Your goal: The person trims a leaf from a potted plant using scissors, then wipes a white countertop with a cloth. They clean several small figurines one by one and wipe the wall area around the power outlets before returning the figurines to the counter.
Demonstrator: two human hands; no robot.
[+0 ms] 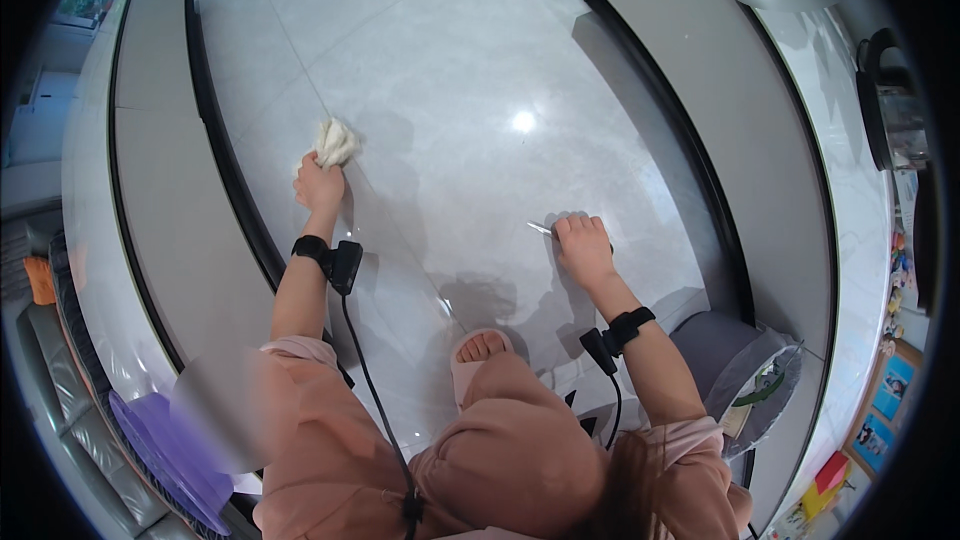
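Observation:
My left hand (321, 184) grips a crumpled off-white cloth (335, 142) by its near end, low over the glossy tiled floor (465, 157). To the right, my right hand (583, 246) is closed around a small bladed tool. Its pointed metal blade (540, 228) sticks out to the left of my fingers, and a bit of green shows at the hand's other side. The rest of that tool is hidden in my palm, so I cannot tell its exact kind. A black strap with a small cabled device sits on each wrist.
Low grey cabinets with black edging flank the floor on the left (172, 142) and right (720, 105). A grey waste bin (712, 345) with a clear liner and some contents stands near my right elbow. At lower left is a purple plastic object (165, 457). My slippered foot (480, 352) rests between my hands.

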